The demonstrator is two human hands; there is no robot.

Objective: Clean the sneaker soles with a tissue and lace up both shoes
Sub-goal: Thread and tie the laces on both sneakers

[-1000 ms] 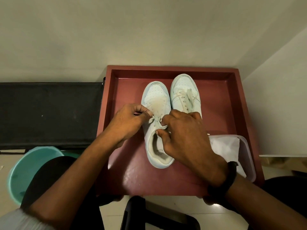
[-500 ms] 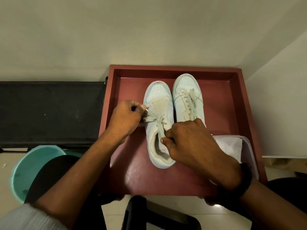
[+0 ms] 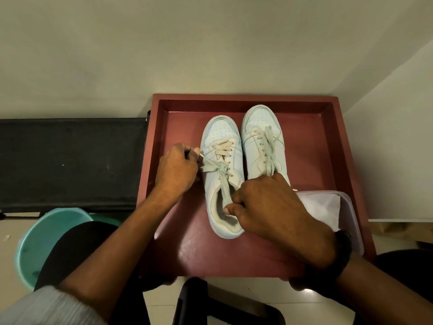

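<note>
Left sneaker [image 3: 222, 174], frame centre, red tray [image 3: 311, 160]. Left hand [image 3: 175, 170] pinches one lace end [image 3: 207, 160]; right hand [image 3: 274, 207] grips the other.

Red tray [image 3: 311, 165] sitting against wall [image 3: 164, 55]. Black bench [image 3: 70, 160] standing left of it. Teal bucket [image 3: 30, 242] sitting on floor [image 3: 246, 290] by bench. Clear box [image 3: 355, 226] lying in tray's near right corner.

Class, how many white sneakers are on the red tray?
2. The left sneaker, laces pinched by left hand and right hand; the right sneaker beside it, both on the tray.
</note>
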